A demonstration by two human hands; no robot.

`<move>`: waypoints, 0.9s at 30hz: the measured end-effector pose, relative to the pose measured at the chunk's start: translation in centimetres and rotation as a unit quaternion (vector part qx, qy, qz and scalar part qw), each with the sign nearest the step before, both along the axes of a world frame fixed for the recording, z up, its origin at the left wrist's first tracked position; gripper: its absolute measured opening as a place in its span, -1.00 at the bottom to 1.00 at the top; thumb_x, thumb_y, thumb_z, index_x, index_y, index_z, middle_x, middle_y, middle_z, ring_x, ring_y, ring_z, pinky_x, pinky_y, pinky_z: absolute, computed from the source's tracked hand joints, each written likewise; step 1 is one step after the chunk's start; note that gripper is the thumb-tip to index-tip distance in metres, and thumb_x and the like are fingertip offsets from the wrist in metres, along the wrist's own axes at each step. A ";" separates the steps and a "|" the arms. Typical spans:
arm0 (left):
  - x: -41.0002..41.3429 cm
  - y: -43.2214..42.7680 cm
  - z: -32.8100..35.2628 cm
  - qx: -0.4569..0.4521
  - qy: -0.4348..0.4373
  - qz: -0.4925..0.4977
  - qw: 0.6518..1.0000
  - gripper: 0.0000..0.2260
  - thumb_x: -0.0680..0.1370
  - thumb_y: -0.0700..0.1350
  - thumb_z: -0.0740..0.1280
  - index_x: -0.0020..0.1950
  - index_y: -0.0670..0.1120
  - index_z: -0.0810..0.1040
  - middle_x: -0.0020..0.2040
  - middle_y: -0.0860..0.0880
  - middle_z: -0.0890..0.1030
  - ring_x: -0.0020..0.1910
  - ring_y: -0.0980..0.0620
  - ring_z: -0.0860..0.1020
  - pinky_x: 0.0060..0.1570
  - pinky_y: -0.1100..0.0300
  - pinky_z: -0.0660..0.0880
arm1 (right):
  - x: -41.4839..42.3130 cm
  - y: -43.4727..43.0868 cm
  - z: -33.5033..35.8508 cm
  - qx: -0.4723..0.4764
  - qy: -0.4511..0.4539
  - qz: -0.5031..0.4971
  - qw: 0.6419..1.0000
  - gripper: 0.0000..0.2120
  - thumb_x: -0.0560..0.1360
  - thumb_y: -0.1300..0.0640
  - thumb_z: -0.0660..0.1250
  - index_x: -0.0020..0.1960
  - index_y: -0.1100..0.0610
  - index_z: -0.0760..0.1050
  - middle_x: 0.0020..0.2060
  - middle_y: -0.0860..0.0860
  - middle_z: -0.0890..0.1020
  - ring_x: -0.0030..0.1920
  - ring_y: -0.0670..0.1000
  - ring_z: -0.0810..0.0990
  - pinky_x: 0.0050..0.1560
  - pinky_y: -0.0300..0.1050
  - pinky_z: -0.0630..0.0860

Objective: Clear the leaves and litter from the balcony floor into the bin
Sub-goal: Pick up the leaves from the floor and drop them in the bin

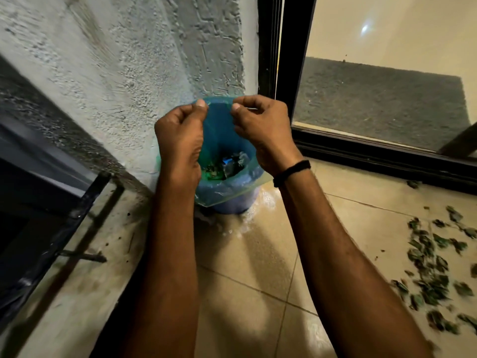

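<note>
Left hand [180, 140] and right hand [260, 127] pinch the liner [222, 130] rim; thin, limp film, likely tearable; leaves [433, 267] look light.

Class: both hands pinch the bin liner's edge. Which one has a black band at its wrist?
The right hand: a black band circles its wrist; the left hand has a bare wrist.
</note>
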State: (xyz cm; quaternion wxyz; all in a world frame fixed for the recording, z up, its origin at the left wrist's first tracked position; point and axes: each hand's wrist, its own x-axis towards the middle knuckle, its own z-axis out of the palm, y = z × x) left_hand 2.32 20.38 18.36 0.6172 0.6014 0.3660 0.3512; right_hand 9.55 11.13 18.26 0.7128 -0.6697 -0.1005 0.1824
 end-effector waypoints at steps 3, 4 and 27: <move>0.6 -1.1 0.6 0.017 -0.054 0.000 0.998 -0.80 0.54 -0.05 0.43 -0.28 -0.02 0.63 -0.31 -0.05 0.61 -0.34 0.06 0.48 -0.33 0.20 0.39 | -0.1 -2.5 1.2 0.104 0.057 0.007 0.993 -0.95 0.56 0.35 0.34 -0.08 0.29 0.56 -0.19 0.23 0.63 -0.14 0.11 0.63 0.02 0.03 0.64; 0.8 -1.7 0.8 0.030 -0.070 -0.005 0.997 -0.81 0.53 -0.03 0.43 -0.28 -0.02 0.64 -0.32 -0.03 0.61 -0.35 0.07 0.48 -0.32 0.19 0.38 | 0.1 -3.6 1.5 0.141 0.077 -0.001 0.987 -0.94 0.56 0.36 0.33 -0.09 0.30 0.55 -0.20 0.23 0.62 -0.13 0.12 0.62 0.03 0.01 0.63; 1.1 -15.7 -19.2 0.117 0.342 -0.339 0.869 -0.93 0.54 -0.09 0.44 -0.01 -0.05 0.67 -0.02 0.00 0.72 0.02 0.02 0.65 0.10 0.15 0.56 | -5.0 -18.4 -21.8 -0.487 -0.072 -0.097 0.865 -0.87 0.49 0.28 0.35 -0.15 0.20 0.68 -0.20 0.14 0.69 -0.14 0.12 0.64 -0.18 -0.08 0.48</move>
